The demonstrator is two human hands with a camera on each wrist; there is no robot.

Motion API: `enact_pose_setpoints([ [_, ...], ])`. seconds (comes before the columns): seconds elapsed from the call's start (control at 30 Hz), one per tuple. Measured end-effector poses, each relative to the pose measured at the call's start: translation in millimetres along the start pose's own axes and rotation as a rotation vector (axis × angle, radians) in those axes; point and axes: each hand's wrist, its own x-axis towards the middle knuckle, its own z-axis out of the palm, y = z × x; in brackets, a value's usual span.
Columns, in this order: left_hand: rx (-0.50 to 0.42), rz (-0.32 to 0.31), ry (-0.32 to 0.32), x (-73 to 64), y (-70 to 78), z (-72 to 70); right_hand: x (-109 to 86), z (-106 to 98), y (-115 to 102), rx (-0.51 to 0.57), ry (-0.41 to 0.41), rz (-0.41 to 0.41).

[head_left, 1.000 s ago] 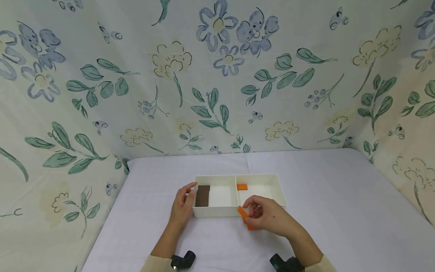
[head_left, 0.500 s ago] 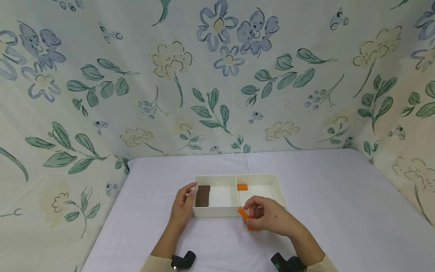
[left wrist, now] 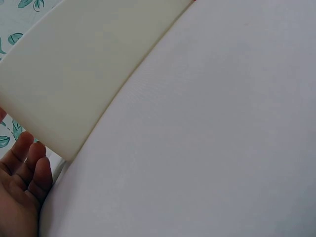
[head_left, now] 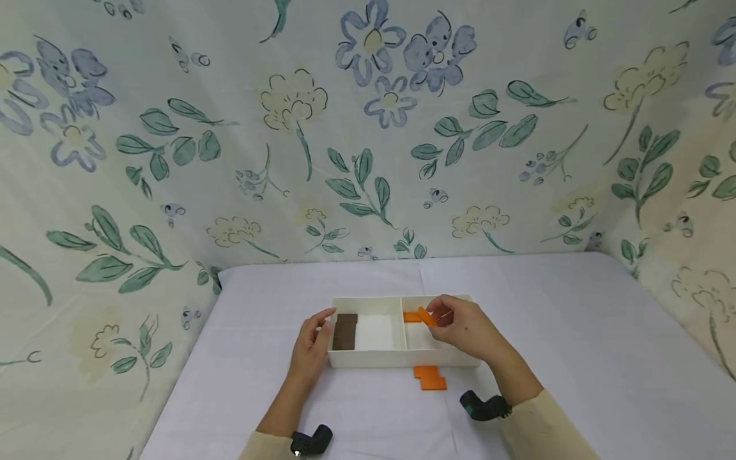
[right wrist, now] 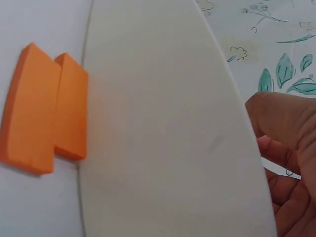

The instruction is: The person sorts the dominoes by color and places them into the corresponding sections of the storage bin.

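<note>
My right hand [head_left: 464, 326] pinches a flat orange block [head_left: 425, 316] between thumb and fingers. It is over the right compartment of a white two-part box [head_left: 368, 359], where another orange block [head_left: 411, 317] lies by the divider. In the right wrist view the box wall hides the held block, and part of the right hand [right wrist: 291, 148] shows behind it. Two orange blocks [head_left: 430, 378] lie side by side on the cloth by the box's front wall. My left hand [head_left: 310, 348] rests against the box's left end, its fingers loosely bent. Brown blocks [head_left: 345, 332] sit in the left compartment.
A white cloth [head_left: 259, 294] covers the table under the box. Behind and at both sides hangs a flower-patterned curtain [head_left: 356, 191]. Black cameras [head_left: 312, 441] are strapped to both wrists.
My right hand has lifted away from the front of the box and moved up over the right compartment with an orange block. The two blocks on the cloth now show fully. My left hand stays put.
</note>
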Motion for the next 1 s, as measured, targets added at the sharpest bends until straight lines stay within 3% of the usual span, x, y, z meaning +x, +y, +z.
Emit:
enact_pose_setpoints([
  [0.17, -0.021, 0.021, -0.001, 3.5, -11.4, 1.7, 19.1, 7.3, 1.3, -0.098, -0.046, -0.008],
  [0.47, -0.045, 0.033, -0.016, 4.5, -15.9, 4.0, 37.6, 21.2, 3.8, -0.302, -0.103, 0.04],
  [1.0, -0.016, 0.038, -0.015, 5.7, -16.9, 0.7, 41.3, 35.7, 1.5, -0.328, -0.033, 0.032],
])
